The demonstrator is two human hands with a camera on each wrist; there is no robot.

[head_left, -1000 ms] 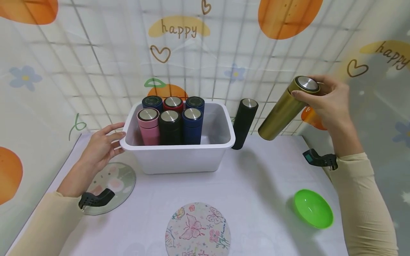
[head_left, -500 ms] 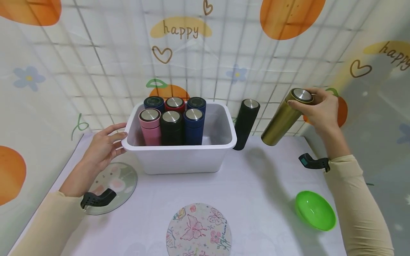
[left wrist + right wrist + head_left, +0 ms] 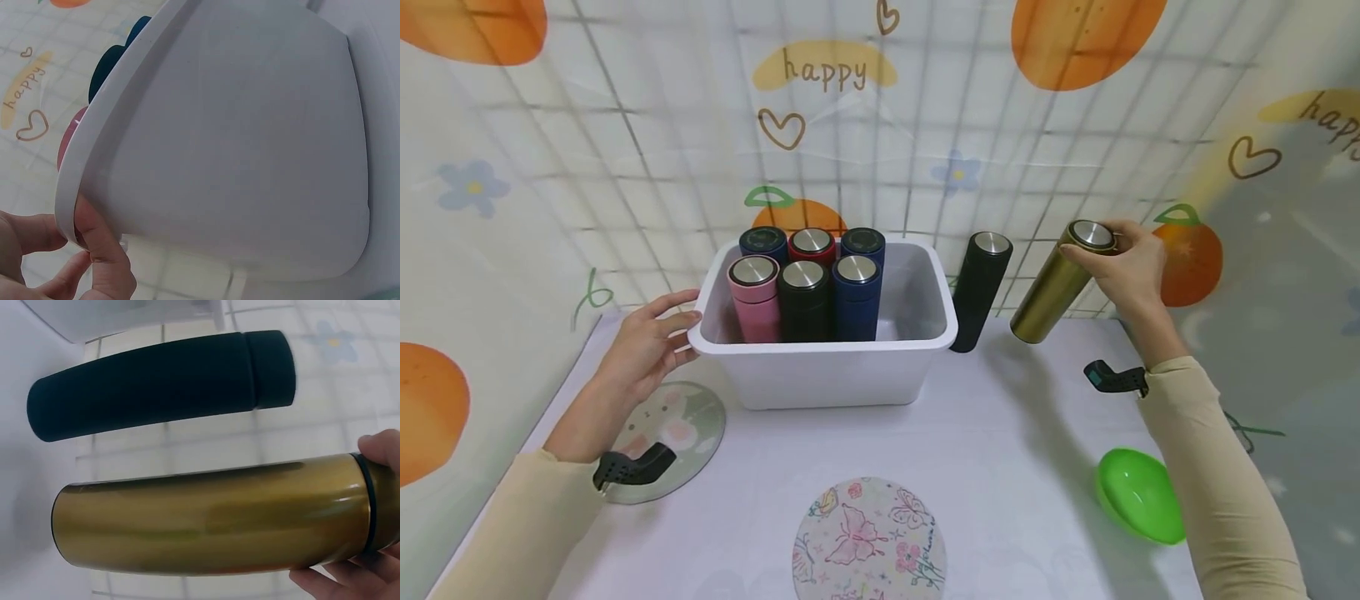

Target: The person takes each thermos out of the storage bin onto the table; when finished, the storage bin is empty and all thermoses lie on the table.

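Note:
In the head view my right hand grips a gold thermos flask around its silver-topped cap end. The flask leans, its base low at the back right of the table, with a shadow beneath. A black thermos flask stands between it and a white plastic bin. My left hand pinches the bin's left rim, thumb and fingers on either side of it in the left wrist view. Inside the bin, several flasks stand upright in two rows, among them a pink one, a black one and a blue one.
A green bowl sits at the right, partly behind the right sleeve. One round butterfly-print mat lies at the front centre, another grey-green mat under the left forearm. A printed curtain over a wire grid backs the table.
My right hand has brought the gold flask down and to the left, closer to the black flask. The left hand stays at the bin's rim.

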